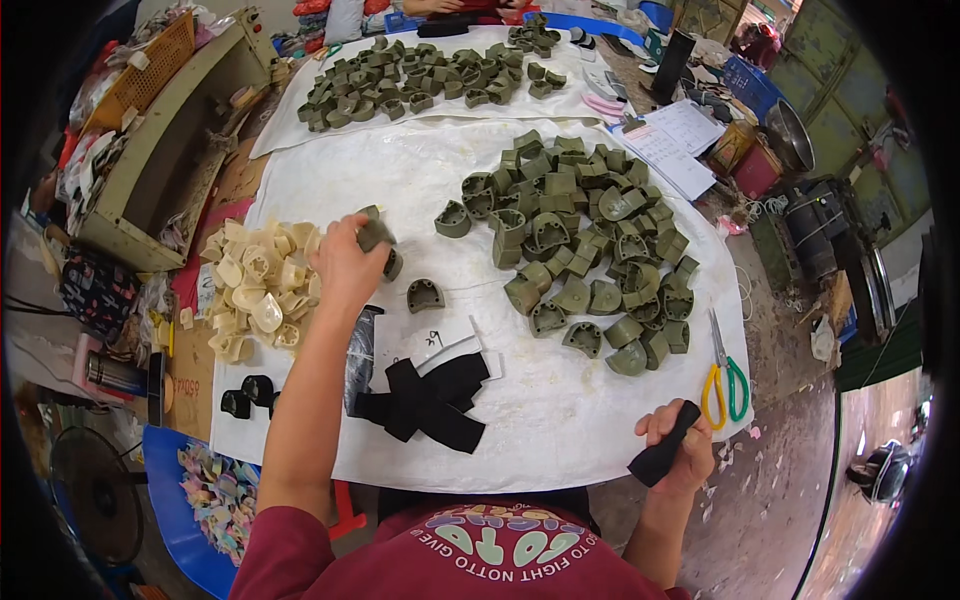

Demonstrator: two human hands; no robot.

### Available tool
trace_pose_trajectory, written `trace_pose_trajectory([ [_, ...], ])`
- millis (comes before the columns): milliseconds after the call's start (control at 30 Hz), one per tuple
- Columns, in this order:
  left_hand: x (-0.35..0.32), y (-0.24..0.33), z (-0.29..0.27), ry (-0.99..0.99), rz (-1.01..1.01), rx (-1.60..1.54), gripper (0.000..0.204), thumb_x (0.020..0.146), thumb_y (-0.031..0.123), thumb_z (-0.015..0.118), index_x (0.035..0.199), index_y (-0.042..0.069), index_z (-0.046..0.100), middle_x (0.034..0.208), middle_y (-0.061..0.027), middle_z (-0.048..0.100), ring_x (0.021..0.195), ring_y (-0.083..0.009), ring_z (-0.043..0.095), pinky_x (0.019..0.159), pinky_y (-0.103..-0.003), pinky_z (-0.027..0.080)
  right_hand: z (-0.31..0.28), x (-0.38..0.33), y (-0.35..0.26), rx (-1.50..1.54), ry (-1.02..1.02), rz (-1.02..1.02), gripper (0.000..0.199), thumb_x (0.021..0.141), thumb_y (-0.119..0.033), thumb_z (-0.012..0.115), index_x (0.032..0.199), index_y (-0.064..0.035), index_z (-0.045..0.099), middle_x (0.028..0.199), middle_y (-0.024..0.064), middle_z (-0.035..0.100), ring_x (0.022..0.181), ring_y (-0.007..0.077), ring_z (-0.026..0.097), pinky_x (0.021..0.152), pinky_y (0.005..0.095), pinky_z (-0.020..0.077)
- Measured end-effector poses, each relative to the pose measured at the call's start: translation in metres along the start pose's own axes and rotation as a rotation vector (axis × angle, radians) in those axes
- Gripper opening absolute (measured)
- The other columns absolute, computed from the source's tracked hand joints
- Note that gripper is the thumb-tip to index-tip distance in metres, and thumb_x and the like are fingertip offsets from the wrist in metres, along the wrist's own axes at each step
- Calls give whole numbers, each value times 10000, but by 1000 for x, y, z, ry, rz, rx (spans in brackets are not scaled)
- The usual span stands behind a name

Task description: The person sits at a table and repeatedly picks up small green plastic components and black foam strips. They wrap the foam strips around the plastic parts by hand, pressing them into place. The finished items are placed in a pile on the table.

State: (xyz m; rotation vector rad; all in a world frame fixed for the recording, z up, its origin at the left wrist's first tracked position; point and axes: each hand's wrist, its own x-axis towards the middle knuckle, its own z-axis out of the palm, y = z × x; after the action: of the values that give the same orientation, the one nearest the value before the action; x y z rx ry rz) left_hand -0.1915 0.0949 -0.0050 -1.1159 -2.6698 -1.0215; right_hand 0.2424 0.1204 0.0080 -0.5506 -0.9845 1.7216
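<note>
My left hand [348,256] reaches out over the white-covered table and pinches an olive green block shoe heel [374,228]. Another green heel lies just below that hand, partly hidden by it, and a single one [425,295] sits a little nearer to me. Beside the left hand is a pile of cream heels [262,268]. My right hand [685,455] is closed around a strip of black material [664,446] at the table's near right. More black strips [440,400] lie crossed on a sheet of paper, near a dark, shiny wrapped bundle [361,350].
A large heap of green heels [590,240] covers the right middle; another [400,85] lies at the far end, near another person's hands. Scissors [722,375] lie by the right edge. Two black-covered heels [245,394] sit near left. A blue tub [190,525] holds scraps below.
</note>
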Motion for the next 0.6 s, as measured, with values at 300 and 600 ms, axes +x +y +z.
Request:
trace_pose_trajectory([
  [300,2,18,4,-106,22,189,283,760,236,689,998,84,684,1089,-127,536,1005,-309,567,928,-527,353,-1,3,-4,-36,-26,-4,242,787,-226,634,813,10,589,760,128,569,655,218,560,719,420,505],
  [600,7,36,39,191,245,62,355,774,313,712,1054,97,677,1187,-117,513,1149,-289,477,1029,-635,178,1,8,-1,-59,-32,17,260,789,-252,643,808,1,585,765,96,544,653,199,551,693,411,493],
])
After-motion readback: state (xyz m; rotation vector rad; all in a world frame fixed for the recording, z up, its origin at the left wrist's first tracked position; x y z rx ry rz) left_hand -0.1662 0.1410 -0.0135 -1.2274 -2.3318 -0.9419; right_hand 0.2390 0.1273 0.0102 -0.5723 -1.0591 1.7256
